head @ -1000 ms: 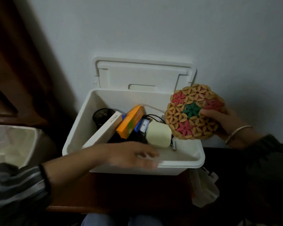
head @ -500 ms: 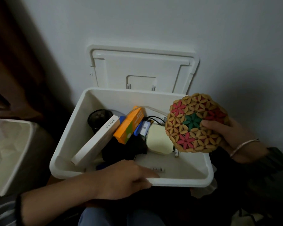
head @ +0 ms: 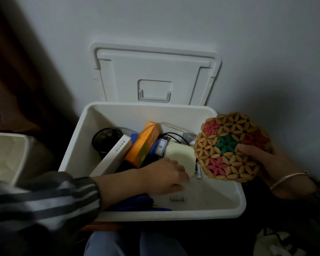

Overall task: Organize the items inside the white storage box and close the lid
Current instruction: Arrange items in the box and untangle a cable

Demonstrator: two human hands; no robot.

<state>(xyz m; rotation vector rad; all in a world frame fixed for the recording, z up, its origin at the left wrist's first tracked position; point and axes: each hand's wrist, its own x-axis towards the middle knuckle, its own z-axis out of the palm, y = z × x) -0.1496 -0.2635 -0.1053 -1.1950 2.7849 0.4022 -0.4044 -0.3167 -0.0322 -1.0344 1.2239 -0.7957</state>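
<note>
The white storage box point(head: 174, 214) stands open, its lid point(head: 155, 71) leaning back against the wall. Inside lie a black mesh cup point(head: 104, 138), a long white carton point(head: 115, 154), an orange carton point(head: 146, 143), a pale yellow case point(head: 179, 154), cables point(head: 174, 134), a battery point(head: 198, 172) and blue pens point(head: 135, 202). My left hand point(head: 163, 176) reaches into the box, its fingers against the near edge of the pale case. My right hand point(head: 272, 163) holds a round woven mat point(head: 227, 143) with red and green flowers over the box's right rim, thumb on its face.
A white lined bin point(head: 6, 154) stands to the left of the box. The box rests on a wooden surface point(head: 103, 226) above my knees. A pale crumpled bag point(head: 272, 242) lies at the lower right. The wall is directly behind the lid.
My left hand has gone from the box's front rim into the box, up to the pale case. The mat stays in my right hand. The view has tilted down.
</note>
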